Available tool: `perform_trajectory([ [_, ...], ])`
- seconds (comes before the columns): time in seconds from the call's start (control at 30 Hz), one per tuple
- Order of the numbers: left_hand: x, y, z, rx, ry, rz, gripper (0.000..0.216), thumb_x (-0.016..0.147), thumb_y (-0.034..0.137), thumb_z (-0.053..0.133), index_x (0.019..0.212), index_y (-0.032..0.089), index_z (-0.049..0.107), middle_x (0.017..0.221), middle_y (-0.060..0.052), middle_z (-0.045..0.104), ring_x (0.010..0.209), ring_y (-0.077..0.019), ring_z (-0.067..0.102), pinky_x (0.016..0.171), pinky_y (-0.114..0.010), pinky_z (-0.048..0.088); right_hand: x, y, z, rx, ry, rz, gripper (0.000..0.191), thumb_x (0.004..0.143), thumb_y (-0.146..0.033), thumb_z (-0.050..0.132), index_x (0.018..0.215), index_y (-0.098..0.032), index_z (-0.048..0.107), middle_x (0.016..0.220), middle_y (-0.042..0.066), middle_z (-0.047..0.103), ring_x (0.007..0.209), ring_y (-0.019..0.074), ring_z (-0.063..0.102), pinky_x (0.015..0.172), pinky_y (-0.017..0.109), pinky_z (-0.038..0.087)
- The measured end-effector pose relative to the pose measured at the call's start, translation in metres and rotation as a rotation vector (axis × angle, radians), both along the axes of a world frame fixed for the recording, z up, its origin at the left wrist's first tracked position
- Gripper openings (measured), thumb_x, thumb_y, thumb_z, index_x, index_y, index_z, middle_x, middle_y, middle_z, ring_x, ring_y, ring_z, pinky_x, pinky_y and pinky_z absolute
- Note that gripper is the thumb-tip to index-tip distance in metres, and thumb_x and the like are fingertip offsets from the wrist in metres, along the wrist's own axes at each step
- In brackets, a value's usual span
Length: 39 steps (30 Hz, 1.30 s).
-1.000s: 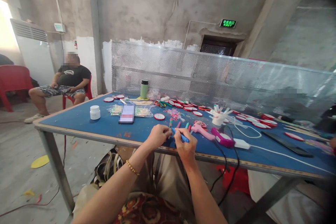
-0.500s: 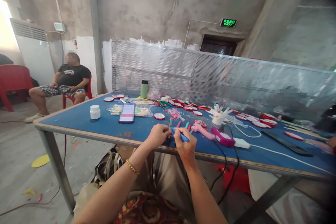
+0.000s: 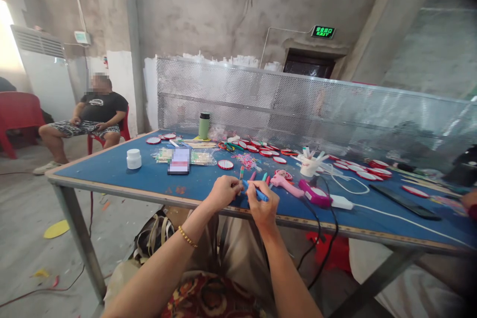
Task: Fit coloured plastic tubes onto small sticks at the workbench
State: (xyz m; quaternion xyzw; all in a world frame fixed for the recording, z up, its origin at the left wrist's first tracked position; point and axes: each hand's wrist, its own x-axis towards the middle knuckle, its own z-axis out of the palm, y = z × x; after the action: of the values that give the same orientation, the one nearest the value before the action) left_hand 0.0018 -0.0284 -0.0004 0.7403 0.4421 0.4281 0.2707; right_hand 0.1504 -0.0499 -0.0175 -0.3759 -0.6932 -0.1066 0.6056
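Over the front edge of the blue table (image 3: 149, 184), my left hand (image 3: 224, 191) pinches a small upright stick (image 3: 242, 173) with coloured bands. My right hand (image 3: 265, 204) grips a blue marker pen (image 3: 262, 196), its tip end close to the banded stick. Whether the tip touches the stick is too small to tell. Just beyond my fingers lie a purple pen (image 3: 253, 176), a teal pen (image 3: 265, 177) and a red pen (image 3: 268, 180). Beside them rests a pink glue gun (image 3: 286, 185).
Farther back are a round red-rimmed disc (image 3: 225, 164), a phone (image 3: 179, 161) and a white jar (image 3: 134, 159). To the right stand a white cup (image 3: 307, 166) with pens and a purple device (image 3: 315, 194) with cables. A seated person (image 3: 99, 109) is at far left.
Both hands, the banded stick and the blue marker keep almost the same position. The surroundings have shifted slightly left in view.
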Motion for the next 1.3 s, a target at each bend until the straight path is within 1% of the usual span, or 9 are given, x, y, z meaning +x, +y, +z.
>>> perform_trajectory([
  [0.17, -0.0001, -0.0006, 0.0007, -0.008, 0.006, 0.006, 0.028, 0.084, 0.029, 0.053, 0.062, 0.015, 0.063, 0.050, 0.002, 0.054, 0.053, -0.0115, 0.049, 0.058, -0.022, 0.033, 0.0000, 0.0011, -0.0008, 0.001, 0.015, -0.011, 0.023, 0.097, -0.030, 0.052, 0.082, -0.020, 0.066, 0.065, 0.001, 0.071, 0.055, 0.0145, 0.065, 0.059, 0.025, 0.052],
  [0.57, -0.0001, -0.0006, 0.0004, 0.009, 0.006, -0.002, 0.027, 0.083, 0.027, 0.052, 0.061, 0.015, 0.062, 0.049, 0.002, 0.053, 0.053, -0.0112, 0.049, 0.058, -0.022, 0.033, 0.0001, 0.0017, -0.0006, 0.006, 0.000, -0.012, 0.023, 0.097, -0.029, 0.052, 0.081, -0.020, 0.065, 0.065, 0.000, 0.070, 0.054, 0.0140, 0.064, 0.060, 0.025, 0.051],
  [0.8, 0.0002, -0.0002, 0.0003, 0.006, 0.013, -0.001, 0.028, 0.084, 0.028, 0.052, 0.061, 0.015, 0.061, 0.050, 0.002, 0.053, 0.054, -0.0110, 0.048, 0.058, -0.022, 0.033, 0.0006, 0.0023, -0.0010, -0.007, 0.009, 0.002, 0.024, 0.097, -0.031, 0.052, 0.081, -0.021, 0.066, 0.066, 0.001, 0.071, 0.055, 0.0147, 0.065, 0.059, 0.025, 0.052],
  [1.1, 0.0004, 0.0005, -0.0008, 0.005, -0.011, -0.006, 0.028, 0.083, 0.027, 0.052, 0.059, 0.015, 0.060, 0.051, 0.002, 0.053, 0.053, -0.0104, 0.047, 0.057, -0.022, 0.033, 0.0001, 0.0006, 0.0001, -0.013, 0.007, 0.012, 0.023, 0.097, -0.030, 0.053, 0.082, -0.020, 0.067, 0.066, 0.001, 0.071, 0.056, 0.0146, 0.066, 0.057, 0.024, 0.051],
  [1.3, 0.0003, 0.0002, -0.0001, 0.002, -0.002, -0.010, 0.026, 0.082, 0.026, 0.052, 0.061, 0.015, 0.061, 0.051, 0.003, 0.053, 0.052, -0.0103, 0.047, 0.058, -0.022, 0.033, 0.0002, 0.0013, -0.0009, 0.005, 0.007, 0.011, 0.022, 0.097, -0.028, 0.053, 0.082, -0.020, 0.066, 0.067, 0.001, 0.071, 0.055, 0.0141, 0.066, 0.057, 0.024, 0.050],
])
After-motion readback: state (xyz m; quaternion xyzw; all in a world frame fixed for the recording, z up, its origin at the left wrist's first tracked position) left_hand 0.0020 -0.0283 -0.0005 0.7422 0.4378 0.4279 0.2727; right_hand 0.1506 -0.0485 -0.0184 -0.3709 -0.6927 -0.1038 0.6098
